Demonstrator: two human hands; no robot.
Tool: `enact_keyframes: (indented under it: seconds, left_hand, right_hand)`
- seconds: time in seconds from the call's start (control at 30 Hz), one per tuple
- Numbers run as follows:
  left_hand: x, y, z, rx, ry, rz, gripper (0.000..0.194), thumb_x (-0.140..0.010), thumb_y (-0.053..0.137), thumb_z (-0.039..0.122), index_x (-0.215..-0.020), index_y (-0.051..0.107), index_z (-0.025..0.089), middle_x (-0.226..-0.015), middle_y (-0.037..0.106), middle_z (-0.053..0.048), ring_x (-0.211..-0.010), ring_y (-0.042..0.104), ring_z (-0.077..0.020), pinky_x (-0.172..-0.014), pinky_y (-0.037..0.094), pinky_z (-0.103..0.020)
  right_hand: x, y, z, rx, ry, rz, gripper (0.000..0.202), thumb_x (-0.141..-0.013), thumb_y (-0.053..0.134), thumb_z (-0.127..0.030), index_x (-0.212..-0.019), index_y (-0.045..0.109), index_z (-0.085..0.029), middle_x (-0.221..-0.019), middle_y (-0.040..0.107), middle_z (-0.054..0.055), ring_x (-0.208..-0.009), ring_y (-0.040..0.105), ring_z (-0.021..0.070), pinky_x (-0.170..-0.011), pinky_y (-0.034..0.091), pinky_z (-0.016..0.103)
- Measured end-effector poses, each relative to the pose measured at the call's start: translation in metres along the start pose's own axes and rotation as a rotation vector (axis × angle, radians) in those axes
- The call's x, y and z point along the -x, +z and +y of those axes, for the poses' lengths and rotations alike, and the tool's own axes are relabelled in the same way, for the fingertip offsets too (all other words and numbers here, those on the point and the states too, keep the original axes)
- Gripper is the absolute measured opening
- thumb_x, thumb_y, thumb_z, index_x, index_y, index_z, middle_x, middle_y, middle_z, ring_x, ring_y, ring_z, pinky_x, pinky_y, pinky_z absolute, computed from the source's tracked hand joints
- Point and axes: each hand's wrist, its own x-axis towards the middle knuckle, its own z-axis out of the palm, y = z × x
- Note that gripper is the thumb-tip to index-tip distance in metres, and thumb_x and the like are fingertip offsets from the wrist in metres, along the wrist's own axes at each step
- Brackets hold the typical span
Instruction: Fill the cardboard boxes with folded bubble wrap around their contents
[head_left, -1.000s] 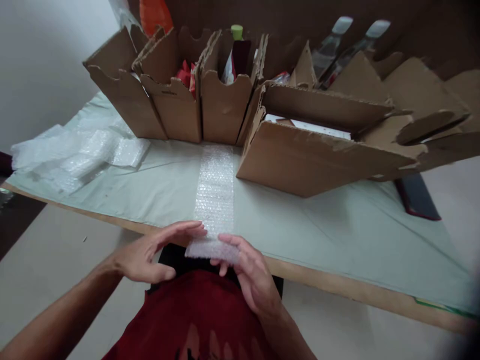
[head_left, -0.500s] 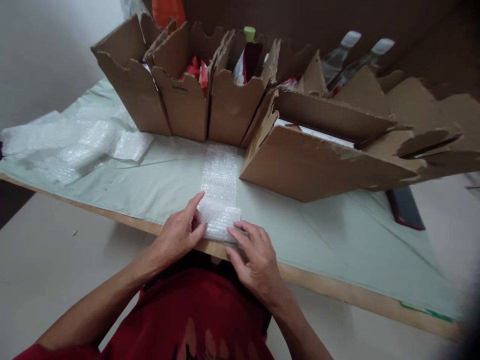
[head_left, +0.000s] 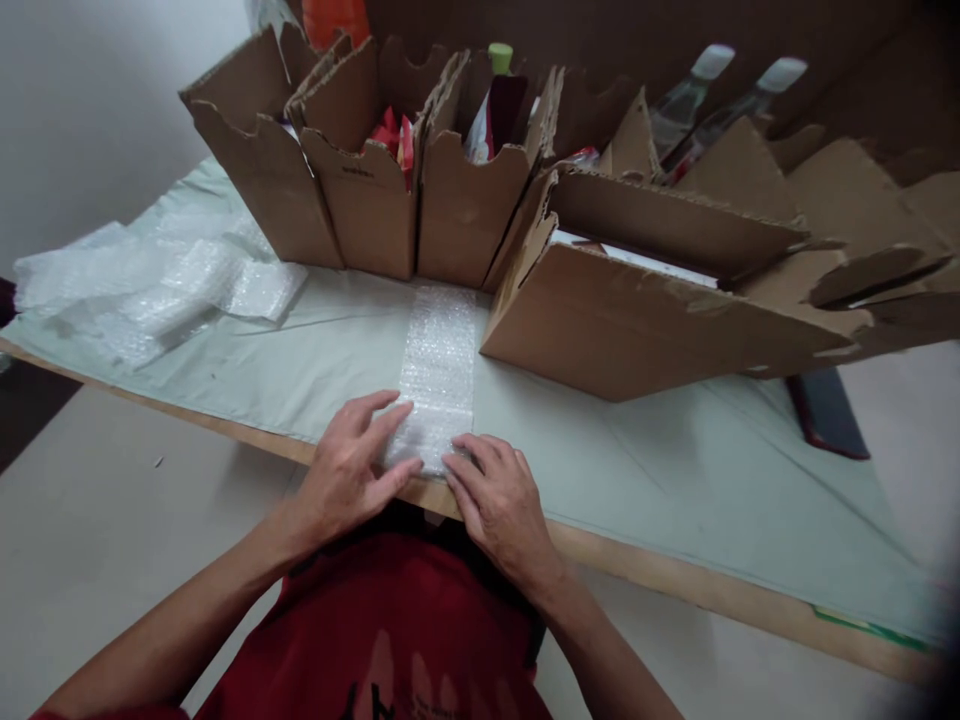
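Left of the open, brown cardboard box (head_left: 600, 325), a clear, rectangular plastic bubble-wrap strip (head_left: 439, 345): one end doubled over, the remaining length flat, unfolded. My left hand (head_left: 352, 460) lies at the fold, fingers parted; whether my right hand (head_left: 499, 492) pinches it, I cannot tell.

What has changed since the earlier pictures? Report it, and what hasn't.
The near end of the bubble-wrap strip, first raised at the table's edge in the right hand, now lies folded forward over the strip. Both hands moved forward: the left hand has fingers at the folded part's left side, the right at its near right corner. The cardboard boxes and loose bubble wrap stayed put.
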Motion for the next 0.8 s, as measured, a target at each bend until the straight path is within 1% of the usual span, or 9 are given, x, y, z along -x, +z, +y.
enact_keyframes:
  seconds: [0.1, 0.2, 0.27, 0.37, 0.43, 0.53, 0.67, 0.73, 0.8]
  left_hand:
    - [0.008, -0.005, 0.006, 0.063, 0.102, -0.101, 0.032, -0.094, 0.068, 0.021, -0.126, 0.063, 0.023, -0.123, 0.071, -0.011, -0.12, 0.063, -0.0291, -0.101, 0.052, -0.049]
    - [0.01, -0.005, 0.008, 0.128, 0.042, -0.118, 0.022, -0.097, 0.058, 0.013, -0.116, 0.065, 0.022, -0.099, 0.076, -0.005, -0.093, 0.069, -0.0208, -0.085, 0.054, -0.04]
    - [0.008, -0.002, 0.006, 0.147, -0.028, -0.116, 0.02, -0.098, 0.056, 0.014, -0.114, 0.066, 0.021, -0.091, 0.075, -0.004, -0.081, 0.068, -0.0182, -0.077, 0.055, -0.036]
    - [0.0, 0.004, 0.004, 0.11, -0.098, -0.115, 0.02, -0.098, 0.056, 0.017, -0.114, 0.067, 0.019, -0.088, 0.074, -0.004, -0.077, 0.068, -0.0181, -0.071, 0.056, -0.033]
    - [-0.005, 0.008, 0.003, 0.067, -0.116, -0.121, 0.021, -0.098, 0.056, 0.017, -0.115, 0.067, 0.018, -0.087, 0.072, -0.005, -0.075, 0.067, -0.018, -0.07, 0.056, -0.033]
    - [-0.006, 0.011, 0.003, 0.004, -0.132, -0.102, 0.025, -0.098, 0.056, 0.017, -0.121, 0.066, 0.016, -0.101, 0.07, -0.009, -0.08, 0.067, -0.019, -0.071, 0.057, -0.034]
    - [0.0, 0.006, 0.004, -0.02, -0.03, -0.027, 0.022, -0.098, 0.06, 0.02, -0.119, 0.067, 0.015, -0.121, 0.066, -0.016, -0.109, 0.065, -0.0276, -0.09, 0.058, -0.044]
    - [0.004, 0.001, 0.004, 0.021, 0.035, -0.05, 0.02, -0.098, 0.062, 0.021, -0.117, 0.067, 0.018, -0.119, 0.069, -0.014, -0.115, 0.063, -0.029, -0.096, 0.055, -0.047]
    - [0.006, -0.003, 0.003, 0.075, 0.051, -0.078, 0.019, -0.099, 0.061, 0.02, -0.118, 0.065, 0.02, -0.111, 0.072, -0.01, -0.111, 0.065, -0.027, -0.097, 0.053, -0.047]
  right_hand:
    - [-0.004, -0.005, 0.001, -0.083, -0.001, -0.007, 0.018, -0.102, 0.052, -0.014, -0.105, 0.069, -0.02, -0.112, 0.076, 0.008, -0.105, 0.065, 0.0249, -0.086, 0.05, 0.039]
    - [-0.008, -0.007, 0.003, -0.203, 0.08, -0.035, 0.021, -0.105, 0.049, -0.018, -0.104, 0.07, -0.021, -0.096, 0.077, 0.006, -0.088, 0.068, 0.021, -0.08, 0.052, 0.037]
    - [-0.01, -0.006, 0.005, -0.272, 0.155, -0.029, 0.02, -0.105, 0.05, -0.021, -0.104, 0.07, -0.022, -0.094, 0.077, 0.005, -0.085, 0.069, 0.0197, -0.079, 0.053, 0.035]
    - [-0.01, -0.002, 0.006, -0.229, 0.197, 0.11, 0.017, -0.105, 0.054, -0.025, -0.111, 0.07, -0.022, -0.104, 0.077, 0.007, -0.094, 0.07, 0.021, -0.083, 0.054, 0.035]
    - [-0.007, -0.002, 0.005, -0.107, 0.139, 0.203, 0.016, -0.104, 0.057, -0.024, -0.113, 0.07, -0.021, -0.108, 0.075, 0.009, -0.098, 0.069, 0.0226, -0.085, 0.051, 0.037]
    - [-0.004, -0.004, 0.004, 0.002, 0.011, 0.136, 0.015, -0.1, 0.061, -0.019, -0.112, 0.071, -0.019, -0.115, 0.074, 0.01, -0.106, 0.065, 0.0258, -0.089, 0.047, 0.04]
    - [-0.009, -0.006, 0.008, -0.042, -0.044, 0.014, 0.018, -0.102, 0.058, -0.018, -0.115, 0.07, -0.019, -0.116, 0.076, 0.009, -0.109, 0.065, 0.0254, -0.093, 0.044, 0.041]
    - [-0.014, -0.008, 0.011, -0.128, -0.032, -0.02, 0.02, -0.104, 0.055, -0.02, -0.116, 0.071, -0.021, -0.109, 0.078, 0.006, -0.101, 0.067, 0.0227, -0.091, 0.045, 0.04]
    - [-0.018, -0.008, 0.012, -0.22, -0.001, -0.082, 0.021, -0.106, 0.054, -0.022, -0.116, 0.072, -0.023, -0.104, 0.079, 0.004, -0.093, 0.068, 0.0208, -0.089, 0.046, 0.04]
